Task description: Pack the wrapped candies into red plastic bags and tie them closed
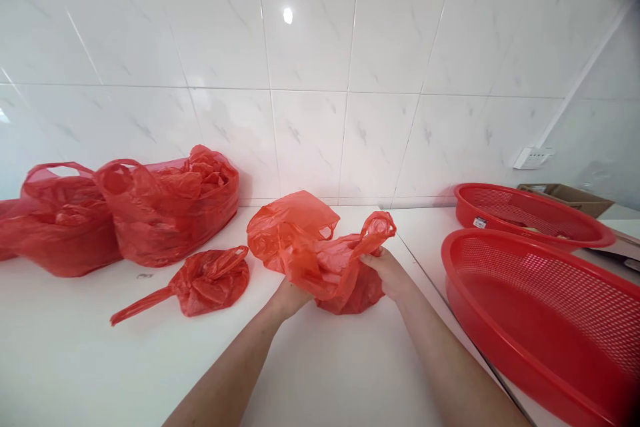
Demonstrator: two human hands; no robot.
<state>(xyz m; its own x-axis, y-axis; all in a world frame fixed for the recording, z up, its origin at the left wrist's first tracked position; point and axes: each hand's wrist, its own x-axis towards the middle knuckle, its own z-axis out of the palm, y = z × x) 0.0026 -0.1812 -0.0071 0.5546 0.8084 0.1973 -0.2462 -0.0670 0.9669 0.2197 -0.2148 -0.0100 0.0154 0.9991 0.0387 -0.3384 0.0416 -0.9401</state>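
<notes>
Both my hands are closed on a crumpled red plastic bag (320,253) lying on the white counter (100,360) in front of me. My left hand (289,297) grips its lower left side, partly hidden under the plastic. My right hand (387,270) pinches the bag's twisted handle at the right. A small tied red bag (210,283) with a long tail lies just left of my left hand.
Two large stuffed red bags (170,207) (55,220) stand at the back left against the tiled wall. Two red mesh baskets (540,320) (530,213) sit at the right, with a cardboard box (570,195) behind them.
</notes>
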